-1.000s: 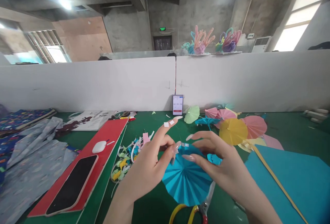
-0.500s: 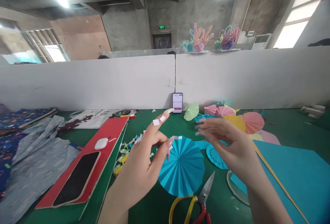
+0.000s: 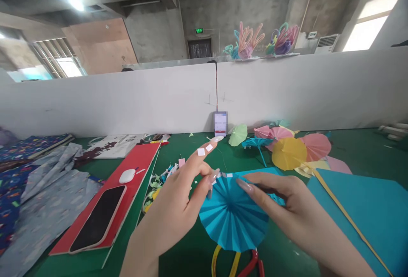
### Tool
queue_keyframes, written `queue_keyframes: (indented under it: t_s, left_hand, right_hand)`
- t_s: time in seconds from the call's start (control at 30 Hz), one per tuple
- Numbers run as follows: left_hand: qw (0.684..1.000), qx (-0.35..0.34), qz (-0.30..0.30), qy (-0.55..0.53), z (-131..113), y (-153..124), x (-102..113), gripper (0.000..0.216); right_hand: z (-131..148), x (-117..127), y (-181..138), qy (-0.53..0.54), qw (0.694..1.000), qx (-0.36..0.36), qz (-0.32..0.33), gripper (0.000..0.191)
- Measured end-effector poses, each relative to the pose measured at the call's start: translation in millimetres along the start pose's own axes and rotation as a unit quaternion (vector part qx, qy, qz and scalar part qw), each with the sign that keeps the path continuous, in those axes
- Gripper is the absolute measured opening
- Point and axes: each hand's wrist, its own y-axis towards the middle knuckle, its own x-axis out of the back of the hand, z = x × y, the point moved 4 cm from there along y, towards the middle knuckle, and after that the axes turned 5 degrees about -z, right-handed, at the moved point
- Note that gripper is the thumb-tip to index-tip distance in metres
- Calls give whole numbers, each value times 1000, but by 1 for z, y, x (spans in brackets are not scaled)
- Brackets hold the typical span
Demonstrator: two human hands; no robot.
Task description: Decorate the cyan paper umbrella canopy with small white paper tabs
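Note:
A pleated blue paper disc point(image 3: 234, 226) hangs in front of me over the table. My left hand point(image 3: 178, 202) pinches its upper left edge between thumb and fingers, the index finger stretched out above. Small white squares point(image 3: 200, 152) stick to that index finger, and another lies on the disc's top edge. Thumb and fingers of my right hand point(image 3: 293, 204) close on the disc's upper right edge. Below the disc, the red and yellow handles of the scissors point(image 3: 253, 262) show; their blades are hidden.
On the right lie blue paper sheets point(image 3: 366, 209) with a thin yellow strip across them. Small paper umbrellas point(image 3: 289, 153) stand behind. To the left are paper scraps point(image 3: 156, 181), a dark phone point(image 3: 98, 217) on a red board point(image 3: 137, 158), and folded cloth point(image 3: 60, 200). Another phone point(image 3: 220, 124) leans on the white partition.
My right hand has come in leftward and down and taken hold of the disc's edge. The disc has shifted slightly right and now covers the scissor blades. My left hand keeps its pinch.

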Motion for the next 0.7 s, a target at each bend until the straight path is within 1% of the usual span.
queue_keyframes:
  t_s: [0.03,0.1,0.2,0.3,0.37,0.47,0.53,0.6,0.7]
  left_hand:
    - [1000,-17,-20,2,-2,-1,2,8]
    - [998,-45,-42,-1,-8,-5,4,11]
    - [996,-84,-38,-3,-20,-12,0,17]
    - [993,-117,-18,4,-27,-14,-8,39]
    - [992,-127,1,27,-28,-13,-13,52]
    - [989,-129,37,62,-24,-11,-17,62]
    - [989,-125,50,65,-21,-10,-18,67]
    - [990,-121,56,55,-19,-11,-17,70]
    - [992,-114,49,27,-20,-11,-15,70]
  right_hand:
    - [1,0,-1,-4,1000,5,1,22]
    - [1,-1,-3,-15,1000,12,11,22]
    - [1,-7,-8,-28,999,24,27,27]
    - [2,-12,-12,-33,998,50,17,31]
    - [4,-13,-12,-23,998,55,22,29]
    - [4,-14,-8,1,998,3,66,24]
    - [4,-14,-6,18,995,-39,88,22]
    - [2,-14,-4,51,992,-65,96,20]
    - [-1,-14,-3,128,983,-90,91,18]
